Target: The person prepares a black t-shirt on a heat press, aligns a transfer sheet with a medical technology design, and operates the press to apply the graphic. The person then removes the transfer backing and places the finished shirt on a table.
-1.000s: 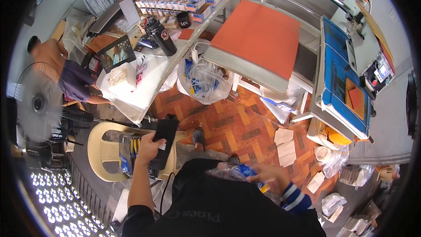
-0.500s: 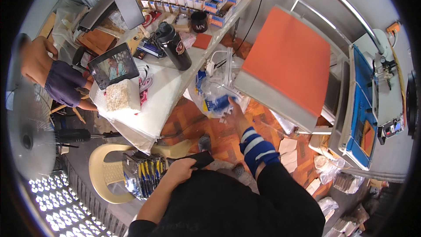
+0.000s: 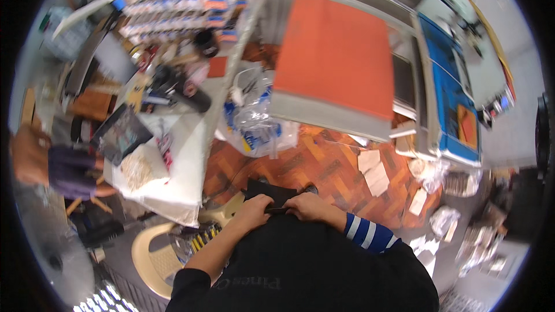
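Note:
Low in the middle of the view, both my hands grip a dark flat piece point(image 3: 270, 192) close against the front of my black clothing. My left hand point(image 3: 257, 211) has its fingers closed on the piece's left side, and my right hand point(image 3: 303, 208), below a blue-and-white striped sleeve, has its fingers closed on the right side. A beige plastic chair point(image 3: 150, 254) holding a stack of plastic-wrapped packets point(image 3: 193, 242) stands to the left of my left forearm. A plastic bag with blue and yellow scraps point(image 3: 248, 138) sits beyond my hands.
A cluttered table point(image 3: 188, 196) with tablet, bottle and stacked boxes is at left. A platform with an orange top point(image 3: 332, 52) and a blue-topped machine point(image 3: 439, 63) are ahead and right. A shirtless person point(image 3: 29, 153) is at far left. Papers point(image 3: 376, 170) lie on the floor.
My right hand let go of the blue plastic bundle at the floor bag and came back onto the dark piece. My left hand brought that piece down to my front. The view shifted.

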`<action>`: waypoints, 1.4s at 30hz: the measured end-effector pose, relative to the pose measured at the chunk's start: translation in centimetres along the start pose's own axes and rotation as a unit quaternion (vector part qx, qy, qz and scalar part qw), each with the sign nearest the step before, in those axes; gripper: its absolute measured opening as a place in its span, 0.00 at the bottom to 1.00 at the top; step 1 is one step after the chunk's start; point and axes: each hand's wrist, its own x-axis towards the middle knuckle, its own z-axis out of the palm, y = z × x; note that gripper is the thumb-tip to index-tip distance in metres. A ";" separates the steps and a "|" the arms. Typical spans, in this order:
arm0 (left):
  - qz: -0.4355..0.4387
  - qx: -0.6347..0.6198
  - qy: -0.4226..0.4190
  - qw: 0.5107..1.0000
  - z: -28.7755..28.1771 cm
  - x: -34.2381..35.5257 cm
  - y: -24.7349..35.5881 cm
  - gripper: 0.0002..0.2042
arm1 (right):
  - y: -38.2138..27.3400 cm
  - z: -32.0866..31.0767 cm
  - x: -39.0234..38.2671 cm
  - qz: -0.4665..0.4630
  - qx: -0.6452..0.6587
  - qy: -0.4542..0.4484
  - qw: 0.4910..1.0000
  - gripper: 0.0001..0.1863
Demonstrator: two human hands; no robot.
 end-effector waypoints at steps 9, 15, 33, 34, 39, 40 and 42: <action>0.342 0.201 -0.013 0.918 4.1 10.0 6.4 0.16 | 4.9 0.9 -8.9 0.084 -0.004 0.337 0.938 0.13; 0.238 0.273 -0.036 0.931 7.6 12.3 12.9 0.22 | 9.7 1.4 -18.3 0.294 0.190 0.373 0.859 0.25; 0.289 0.002 0.037 0.957 2.7 11.0 14.5 0.14 | 16.9 0.3 -13.2 0.041 0.082 0.113 0.989 0.32; 0.281 -0.002 0.091 0.955 0.0 9.8 13.8 0.13 | 16.4 -2.1 -12.6 0.068 0.173 0.076 0.980 0.28; 0.188 0.040 0.342 0.920 -12.2 2.7 11.7 0.13 | 3.2 -21.2 -10.9 0.013 0.351 0.243 0.904 0.17; 0.227 0.096 0.377 0.893 -14.9 1.3 13.9 0.14 | 3.0 -24.3 -9.3 -0.022 0.365 0.336 0.868 0.12; 0.355 0.063 0.376 0.854 -19.5 -1.3 18.5 0.13 | 1.3 -31.3 -5.6 -0.071 0.407 0.392 0.822 0.11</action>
